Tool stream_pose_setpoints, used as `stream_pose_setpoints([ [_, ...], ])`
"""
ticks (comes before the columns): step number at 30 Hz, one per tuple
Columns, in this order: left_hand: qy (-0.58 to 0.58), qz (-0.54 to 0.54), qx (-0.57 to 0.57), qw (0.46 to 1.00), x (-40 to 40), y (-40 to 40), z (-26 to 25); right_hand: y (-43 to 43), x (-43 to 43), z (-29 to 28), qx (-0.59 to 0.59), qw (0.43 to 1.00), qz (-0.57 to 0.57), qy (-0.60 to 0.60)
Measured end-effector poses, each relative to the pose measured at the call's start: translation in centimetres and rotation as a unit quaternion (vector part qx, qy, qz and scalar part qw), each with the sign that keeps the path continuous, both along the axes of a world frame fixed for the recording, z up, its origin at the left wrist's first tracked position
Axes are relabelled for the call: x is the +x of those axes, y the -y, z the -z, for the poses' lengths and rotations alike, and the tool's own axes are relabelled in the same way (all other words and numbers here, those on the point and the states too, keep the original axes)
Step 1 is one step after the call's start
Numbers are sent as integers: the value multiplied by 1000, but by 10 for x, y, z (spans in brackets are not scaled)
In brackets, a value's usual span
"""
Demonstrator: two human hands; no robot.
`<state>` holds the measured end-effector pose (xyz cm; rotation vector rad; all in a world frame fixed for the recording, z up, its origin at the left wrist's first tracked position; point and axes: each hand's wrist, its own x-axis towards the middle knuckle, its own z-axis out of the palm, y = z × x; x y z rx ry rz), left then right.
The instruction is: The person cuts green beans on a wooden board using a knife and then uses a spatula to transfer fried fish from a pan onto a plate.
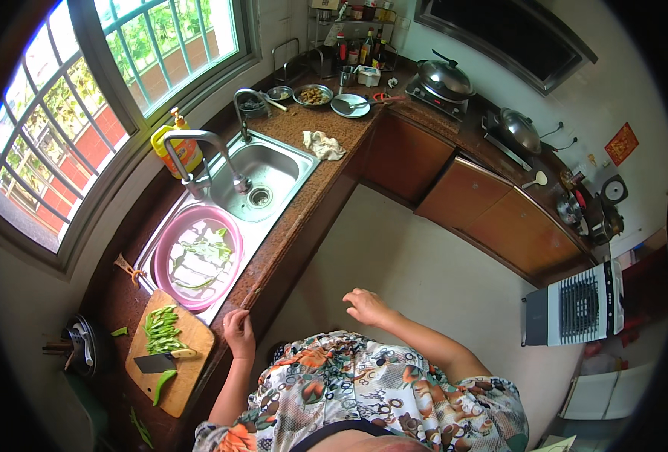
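My left hand (pixel 239 333) is at the front edge of the stone countertop (pixel 266 265), fingers loosely curled, with nothing visible in it. Over the floor, away from the counter, my right hand (pixel 368 308) hangs in the air, empty and half spread. A wooden cutting board (pixel 184 384) lies just left of my left hand. On it are sliced green peppers (pixel 161 330), a cleaver (pixel 156 363) with a wooden handle, and a larger pepper piece (pixel 164 387). Beyond the board, a pink basin (pixel 160 265) sits on the sink unit, holding green pepper pieces in what looks like water.
A steel sink (pixel 243 169) with a faucet (pixel 198 135) adjoins the basin. Behind stands a yellow pump bottle (pixel 170 147). A cloth (pixel 322 145), a bowl of food (pixel 312 95) and a white plate (pixel 351 110) lie farther along. A lidded wok (pixel 445 78) sits on a cooker. An air cooler (pixel 577 305) stands right.
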<state>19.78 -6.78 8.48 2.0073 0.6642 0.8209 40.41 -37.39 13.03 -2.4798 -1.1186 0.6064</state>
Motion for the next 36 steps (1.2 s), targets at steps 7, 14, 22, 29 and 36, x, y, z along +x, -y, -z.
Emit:
stream_pose_setpoints([
  [7, -38, 108, 1, 993, 82, 32, -8, 45, 42, -9, 25, 989, 110, -92],
  [14, -46, 144, -102, 983, 205, 43, 3, 80, 126, -18, 38, 986, 142, -80],
  [22, -4, 214, -145, 966, 404, 67, 0, 148, 256, -74, -32, 965, 248, -74],
  [29, 27, 334, -26, 942, 613, 83, -105, 179, 321, -77, -29, 954, 290, -70],
  [36, 169, 392, 195, 883, 813, 129, -213, 224, 430, -78, -100, 951, 272, -103],
])
